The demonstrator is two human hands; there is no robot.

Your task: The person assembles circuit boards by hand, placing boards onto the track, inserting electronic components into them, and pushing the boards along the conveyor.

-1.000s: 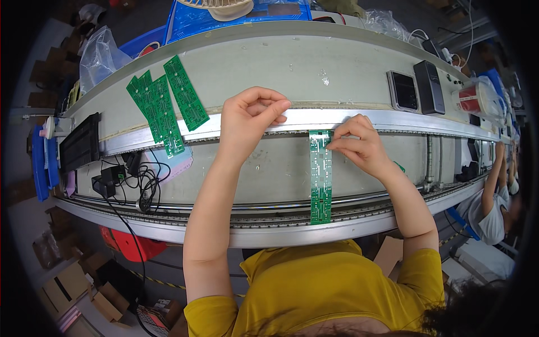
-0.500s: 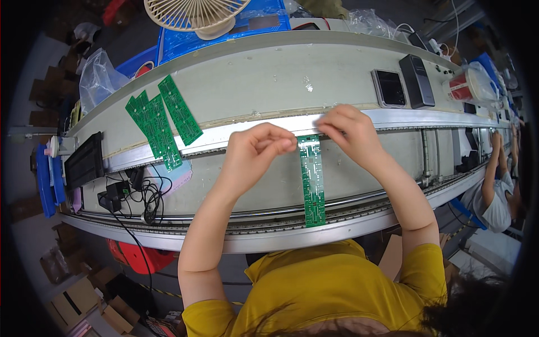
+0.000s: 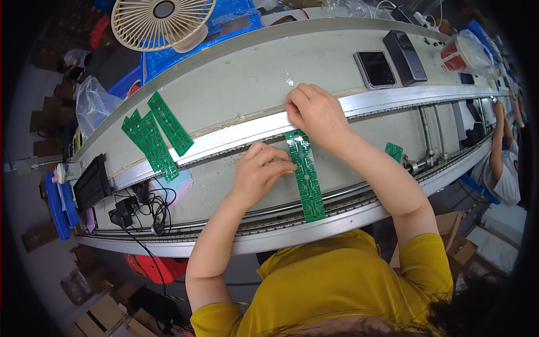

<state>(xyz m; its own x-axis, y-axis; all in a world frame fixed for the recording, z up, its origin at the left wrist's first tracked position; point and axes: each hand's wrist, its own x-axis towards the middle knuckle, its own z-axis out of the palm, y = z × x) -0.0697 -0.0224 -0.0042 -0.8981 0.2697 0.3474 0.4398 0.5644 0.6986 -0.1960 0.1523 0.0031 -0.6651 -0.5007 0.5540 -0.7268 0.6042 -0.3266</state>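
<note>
A long green circuit board (image 3: 307, 188) spans the two rails of the conveyor in front of me, one end by the far rail and the other on the near rail. My left hand (image 3: 259, 173) is closed in a pinch, fingertips at the board's left edge about midway along. What they hold, if anything, is too small to tell. Over the board's far end, my right hand (image 3: 321, 117) has its fingers curled together at the far rail, hiding whatever is between them. Part of another green board (image 3: 394, 151) shows to the right, beyond my right forearm.
Several green boards (image 3: 150, 143) lie overlapping on the far ledge at left, one (image 3: 171, 124) apart. A phone (image 3: 376, 69) and a dark grey box (image 3: 405, 59) stand at right. Black cables (image 3: 160, 210) and a black tray (image 3: 91, 182) are at left; a fan (image 3: 163, 22) is behind.
My left hand has come nearer, from the board's far end to its left edge. My right hand has moved left onto the far end. Another board now shows at right. The view has shifted.
</note>
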